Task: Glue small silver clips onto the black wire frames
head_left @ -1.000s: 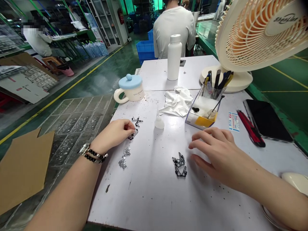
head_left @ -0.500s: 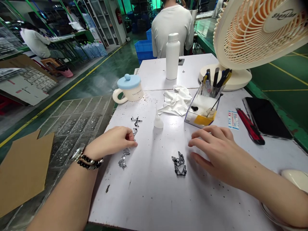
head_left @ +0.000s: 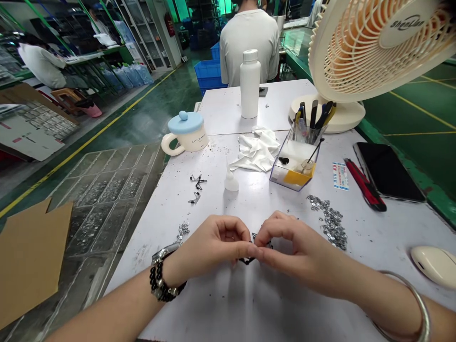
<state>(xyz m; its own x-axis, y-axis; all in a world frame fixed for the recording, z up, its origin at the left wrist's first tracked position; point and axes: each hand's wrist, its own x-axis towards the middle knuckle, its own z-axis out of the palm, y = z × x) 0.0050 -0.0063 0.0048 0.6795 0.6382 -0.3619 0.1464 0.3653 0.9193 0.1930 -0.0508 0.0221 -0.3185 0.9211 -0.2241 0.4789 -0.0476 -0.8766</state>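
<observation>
My left hand (head_left: 228,242) and my right hand (head_left: 290,244) meet low over the white table, with thumbs and fingertips pinched close together. A small black angular part (head_left: 246,261) shows under the left fingertips, which appear to hold it. What the right fingertips pinch is hidden. More thin black clips (head_left: 254,236) lie behind the fingers, mostly covered. Beyond my left hand are loose black clips (head_left: 198,183) and a small pile of silver metal pieces (head_left: 183,230). To the right of my right hand spreads a larger pile of silver metal pieces (head_left: 334,224).
A small white squeeze bottle (head_left: 231,181), crumpled cloth (head_left: 258,151), lidded mug (head_left: 190,137), white bottle (head_left: 250,85) and clear tool holder (head_left: 294,171) stand ahead. At right are a red cutter (head_left: 365,185), phone (head_left: 390,171), mouse (head_left: 434,266) and fan (head_left: 374,47). A person sits beyond.
My left hand has moved right from beside the silver pieces to the middle. My right hand has come in and down to meet it, uncovering the silver pile at right.
</observation>
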